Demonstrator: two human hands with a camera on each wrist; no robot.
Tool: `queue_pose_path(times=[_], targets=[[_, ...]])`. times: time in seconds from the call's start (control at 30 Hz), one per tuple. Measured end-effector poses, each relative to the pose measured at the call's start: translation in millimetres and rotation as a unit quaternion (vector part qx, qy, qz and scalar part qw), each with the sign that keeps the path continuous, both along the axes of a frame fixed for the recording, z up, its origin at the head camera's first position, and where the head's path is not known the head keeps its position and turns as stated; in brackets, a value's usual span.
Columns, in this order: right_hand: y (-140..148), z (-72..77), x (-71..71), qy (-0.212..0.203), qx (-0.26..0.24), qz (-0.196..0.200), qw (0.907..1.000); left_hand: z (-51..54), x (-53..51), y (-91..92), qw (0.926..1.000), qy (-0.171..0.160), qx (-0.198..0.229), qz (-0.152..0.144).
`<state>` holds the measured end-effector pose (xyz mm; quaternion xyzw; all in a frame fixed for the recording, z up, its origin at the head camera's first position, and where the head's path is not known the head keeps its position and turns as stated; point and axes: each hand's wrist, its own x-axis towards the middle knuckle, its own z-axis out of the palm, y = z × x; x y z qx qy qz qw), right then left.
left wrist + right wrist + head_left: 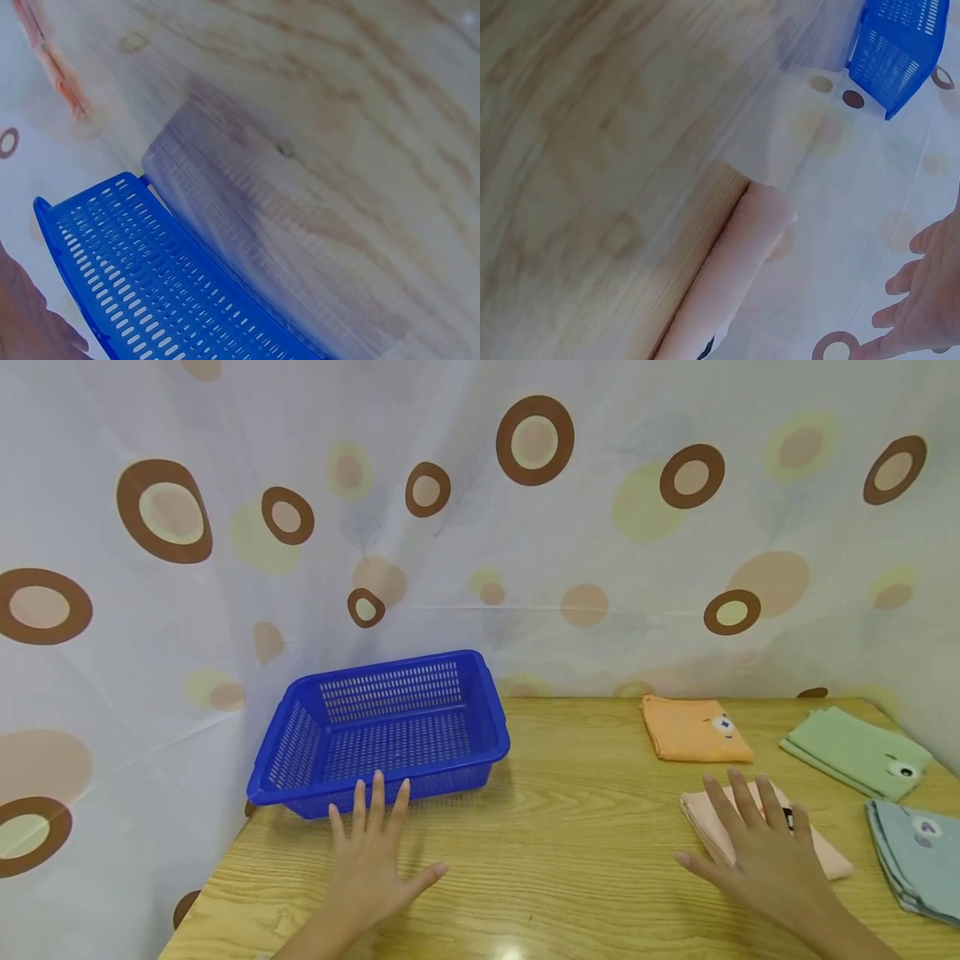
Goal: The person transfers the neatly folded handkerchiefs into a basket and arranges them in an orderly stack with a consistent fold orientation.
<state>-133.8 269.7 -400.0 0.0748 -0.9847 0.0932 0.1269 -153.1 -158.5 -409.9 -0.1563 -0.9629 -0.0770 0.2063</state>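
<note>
In the head view my left hand (369, 867), fingers spread and straight, is just in front of a blue plastic basket (491, 727); its fingertips overlap the basket's near side, and contact cannot be made out. The left wrist view shows the basket's slotted wall (142, 277) with part of the hand at the lower left edge. My right hand (772, 864), also spread, is over a folded pale pink cloth (821, 852) and hides part of it. In the right wrist view a gap shows between that hand (930, 292) and the pink cloth (731, 270). Neither hand holds anything.
Folded cloths lie on the right of the wooden table (570, 827): an orange one (686, 731), a green one (855, 752) and a blue one (918, 860) cut by the frame edge. A spotted curtain (480, 543) rises behind and at the left.
</note>
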Motion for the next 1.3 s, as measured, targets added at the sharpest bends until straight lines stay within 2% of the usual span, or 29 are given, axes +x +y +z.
queue_pose_path(times=[0.13, 0.33, 0.63, 0.73, 1.07, 1.3], targets=[[-0.7, 1.3, -1.1, 0.000, -0.004, 0.001, 1.0000, 1.4, -0.2, 0.6, 1.0000, -0.004, 0.001, -0.003], [-7.5, 5.2, -1.0, -0.028, -0.009, 0.002, 0.9996, 2.6, -0.9, 0.2, 1.0000, -0.008, 0.000, -0.002], [-17.4, 8.7, -4.4, -0.042, -0.026, 0.009, 0.9987, 1.7, -1.4, -1.1, 0.9999, -0.009, 0.011, 0.004], [-20.0, 8.2, -4.8, -0.047, -0.038, 0.017, 0.9980, 2.5, -1.4, -2.9, 0.9999, -0.008, 0.009, 0.011], [-34.5, 10.4, -8.0, -0.049, -0.066, 0.030, 0.9962, 7.3, -2.7, -11.8, 0.9989, -0.035, 0.002, 0.032], [-46.0, 11.5, -11.0, -0.052, -0.075, 0.037, 0.9951, 6.4, -2.9, -16.4, 0.9989, -0.027, 0.000, 0.037]])
